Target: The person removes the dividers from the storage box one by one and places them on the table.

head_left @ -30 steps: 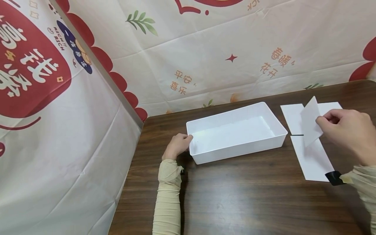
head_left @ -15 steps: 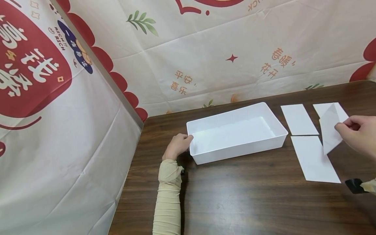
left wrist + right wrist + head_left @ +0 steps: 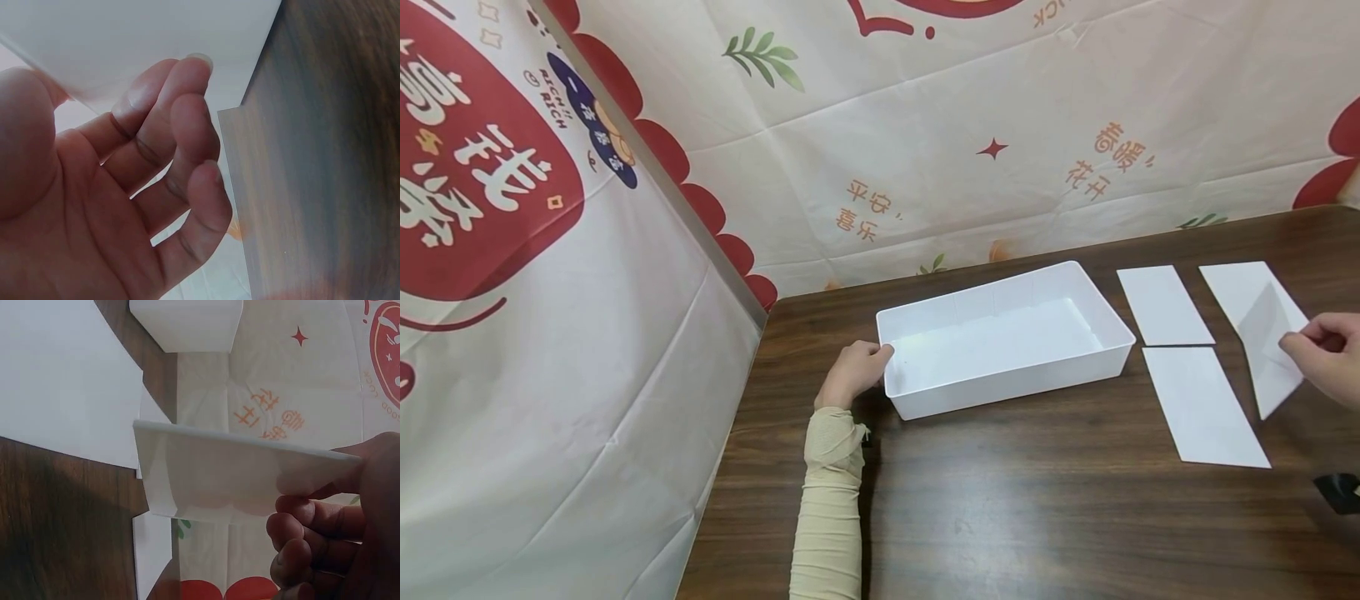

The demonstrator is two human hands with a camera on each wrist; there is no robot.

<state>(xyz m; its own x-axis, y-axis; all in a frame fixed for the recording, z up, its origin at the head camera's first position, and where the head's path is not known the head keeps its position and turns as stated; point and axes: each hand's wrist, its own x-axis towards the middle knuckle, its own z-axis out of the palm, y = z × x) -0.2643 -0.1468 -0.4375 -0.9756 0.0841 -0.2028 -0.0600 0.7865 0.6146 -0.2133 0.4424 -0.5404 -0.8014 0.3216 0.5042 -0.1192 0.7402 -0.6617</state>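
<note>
Right hand point(image 3: 1326, 360), at the right edge of the head view, pinches 1 white card point(image 3: 1270, 354) tilted just above the wooden table point(image 3: 1037, 500). Left hand point(image 3: 852, 373) grips the near-left corner of the white plastic tray point(image 3: 1120, 342), centre frame. Tray holds nothing; 3 flat white cards point(image 3: 1202, 404) lie right of it, so judged barely begun.

My tray point(image 3: 1004, 337) is plain white, and so are the card point(image 3: 1270, 354) I pinch and the three sheets point(image 3: 1198, 404) lying at three o'clock of it. The table point(image 3: 1000, 500) is dark brown with a wood grain. My sleeve point(image 3: 829, 500) is beige. At twelve o'clock the cloth point(image 3: 925, 125) is cream, printed with red shapes, orange characters and green leaves.
</note>
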